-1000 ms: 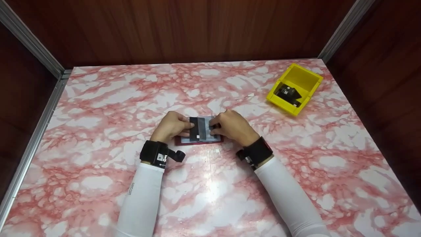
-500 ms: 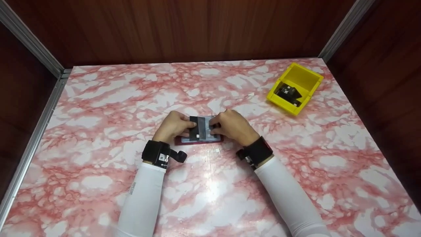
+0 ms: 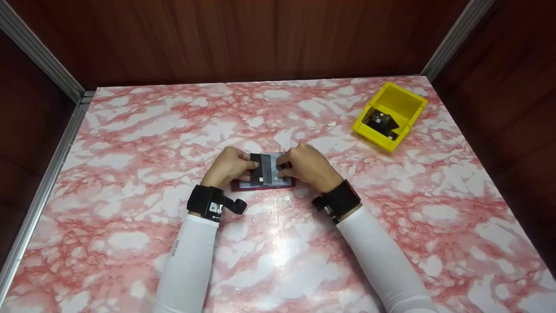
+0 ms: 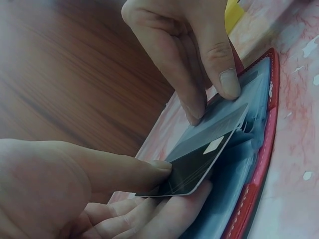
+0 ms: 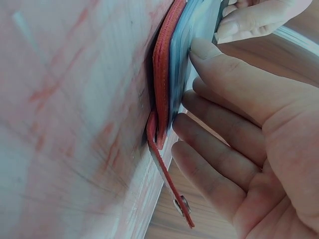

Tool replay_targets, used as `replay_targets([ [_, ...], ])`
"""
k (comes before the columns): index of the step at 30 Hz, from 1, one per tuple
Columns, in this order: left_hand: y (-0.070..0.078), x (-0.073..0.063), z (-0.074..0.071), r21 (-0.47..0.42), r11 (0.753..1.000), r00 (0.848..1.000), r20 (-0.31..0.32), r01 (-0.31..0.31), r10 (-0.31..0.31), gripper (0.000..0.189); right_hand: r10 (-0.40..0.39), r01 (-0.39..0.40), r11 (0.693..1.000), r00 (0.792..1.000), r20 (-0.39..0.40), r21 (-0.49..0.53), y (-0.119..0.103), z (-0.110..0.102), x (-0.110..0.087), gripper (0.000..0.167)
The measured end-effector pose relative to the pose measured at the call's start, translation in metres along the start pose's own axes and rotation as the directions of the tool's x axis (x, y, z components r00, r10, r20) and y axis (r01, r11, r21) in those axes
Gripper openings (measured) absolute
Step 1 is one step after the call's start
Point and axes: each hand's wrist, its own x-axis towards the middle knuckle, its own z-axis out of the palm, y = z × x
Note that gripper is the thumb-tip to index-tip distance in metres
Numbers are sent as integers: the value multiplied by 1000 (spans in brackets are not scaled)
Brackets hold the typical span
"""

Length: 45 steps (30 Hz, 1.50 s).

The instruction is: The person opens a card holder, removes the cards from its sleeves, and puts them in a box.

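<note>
A red card holder [image 3: 265, 188] with clear plastic sleeves [image 4: 224, 199] lies opened on the table. My left hand [image 3: 226, 167] pinches a black card [image 4: 192, 172] between thumb and fingers, above the sleeves. A pale chip shows on the card, and its far part looks greyish, seemingly under clear plastic. Opposite, my right hand [image 3: 310, 167] holds the sleeves at their right part, its thumb [image 5: 207, 50] on top and fingers by the edge. In the right wrist view, a red strap [image 5: 167, 174] with a metal snap sticks out from the holder.
A yellow bin [image 3: 402, 102] holding black items [image 3: 380, 122] stands at the back right. The table [image 3: 278, 261] has a red and white marbled top. Dark wood panels [image 3: 243, 39] enclose its back and sides.
My left hand has shifted very slightly to the right with the card. The right hand and the card holder look almost still.
</note>
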Motion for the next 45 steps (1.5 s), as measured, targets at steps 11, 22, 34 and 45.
replay_targets([
  [11,1,-2,-3,12,1000,1000,3,17,-17,31,10,-10,1000,1000,9,11,0,0,0,17],
  [22,1,-1,-6,16,1000,1000,11,11,-11,31,8,-8,1000,1000,-1,7,1,-1,1,18],
  [34,0,-2,-10,-42,998,999,26,38,-37,36,-3,3,1000,1000,8,7,1,-2,0,16],
  [45,-2,-2,-16,-29,999,999,23,29,-28,31,-4,4,1000,1000,9,22,1,-1,0,16],
])
